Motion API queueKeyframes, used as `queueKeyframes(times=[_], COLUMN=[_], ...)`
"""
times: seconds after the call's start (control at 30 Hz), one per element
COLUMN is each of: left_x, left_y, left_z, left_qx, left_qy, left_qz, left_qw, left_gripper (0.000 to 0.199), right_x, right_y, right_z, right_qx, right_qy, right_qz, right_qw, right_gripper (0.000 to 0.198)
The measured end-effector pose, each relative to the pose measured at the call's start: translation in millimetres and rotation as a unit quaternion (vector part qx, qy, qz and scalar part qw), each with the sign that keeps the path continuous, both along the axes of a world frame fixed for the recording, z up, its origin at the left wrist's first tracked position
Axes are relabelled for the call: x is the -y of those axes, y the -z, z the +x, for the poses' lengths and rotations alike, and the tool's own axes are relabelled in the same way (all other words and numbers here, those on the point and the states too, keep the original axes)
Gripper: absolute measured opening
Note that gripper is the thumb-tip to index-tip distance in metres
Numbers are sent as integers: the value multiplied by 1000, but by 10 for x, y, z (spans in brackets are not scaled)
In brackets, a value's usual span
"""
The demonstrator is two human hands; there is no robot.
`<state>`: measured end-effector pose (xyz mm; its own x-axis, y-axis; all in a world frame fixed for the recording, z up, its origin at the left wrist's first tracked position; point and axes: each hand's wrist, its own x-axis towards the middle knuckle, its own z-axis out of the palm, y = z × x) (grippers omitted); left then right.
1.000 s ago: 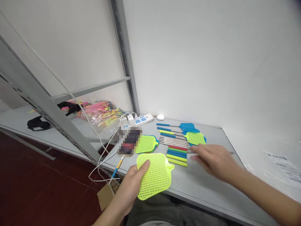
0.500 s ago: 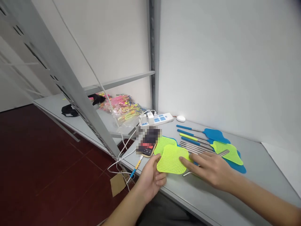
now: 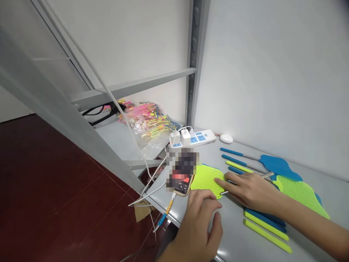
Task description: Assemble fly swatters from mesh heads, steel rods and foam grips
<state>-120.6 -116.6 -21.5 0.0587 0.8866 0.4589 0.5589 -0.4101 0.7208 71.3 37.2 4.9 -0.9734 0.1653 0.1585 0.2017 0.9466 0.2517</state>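
My left hand [image 3: 203,225] hovers over the table's front edge, fingers apart and curled, with nothing in it. A perforated lime-green fly swatter head [image 3: 205,178] lies just beyond it, with blue edges showing underneath. My right hand [image 3: 251,189] is closed around a thin metal rod [image 3: 268,175], which sticks out on both sides; its index fingertip rests on the lime head. Blue-handled and lime-handled fly swatters lie behind and beside the right hand, including a blue swatter [image 3: 278,165] and a lime one [image 3: 302,193]. Lime handles [image 3: 267,236] and blue ones lie nearer me, partly hidden by that hand.
A phone [image 3: 182,182] with a charging cable [image 3: 166,214] lies left of the swatter heads. Behind are a power strip [image 3: 201,138] and a white oval device [image 3: 226,139]. A bag of colourful items [image 3: 152,120] sits beyond the grey shelf post [image 3: 89,134].
My left hand has let go of the lime swatter head, which now lies on the pile, and has drawn nearer to me. Handles at the front have come into view.
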Motion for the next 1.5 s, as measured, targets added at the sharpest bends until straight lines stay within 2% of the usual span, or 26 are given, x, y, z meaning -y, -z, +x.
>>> queueKeyframes(times=[0.17,0.33,0.47,0.6,0.77,0.9,1.0,1.1,1.17,1.23,1.33,1.5], left_x=[-130,-194,-219,-257,-343,-476,-595,-700,-758,-803,-837,-801], left_y=[-38,-70,-131,-197,-253,-292,-304,-287,-257,-216,-155,-131], left_z=[38,94,243,469,781,975,1061,1094,1092,1077,1045,1014], left_qx=[-103,-109,-105,-106,-137,-203,-251,-278,-288,-292,-287,-249], left_qy=[-3,-2,38,86,121,139,156,185,196,190,172,152], left_qz=[-17,-7,-3,12,19,-23,-52,-75,-88,-98,-108,-96], left_qw=[995,994,994,991,983,969,954,940,933,932,936,952], left_gripper=[34,36,35,33,31,34,48,76,92,98,97,89], right_x=[0,114,362,608,789,882,891,804,683,516,217,-193], right_y=[-82,-321,-565,-721,-714,-667,-661,-657,-645,-625,-564,-315], right_z=[61,252,451,644,1013,1245,1244,1144,1068,988,821,425], right_qx=[13,-97,-214,-285,-318,-323,-314,-290,-267,-245,-187,-98], right_qy=[23,45,98,138,221,292,335,388,407,397,355,316], right_qz=[-24,-65,-152,-186,-199,-228,-286,-354,-382,-391,-383,-349], right_qw=[999,992,960,930,900,871,841,800,786,794,832,877], right_gripper=[40,30,33,27,18,12,16,24,27,28,33,34])
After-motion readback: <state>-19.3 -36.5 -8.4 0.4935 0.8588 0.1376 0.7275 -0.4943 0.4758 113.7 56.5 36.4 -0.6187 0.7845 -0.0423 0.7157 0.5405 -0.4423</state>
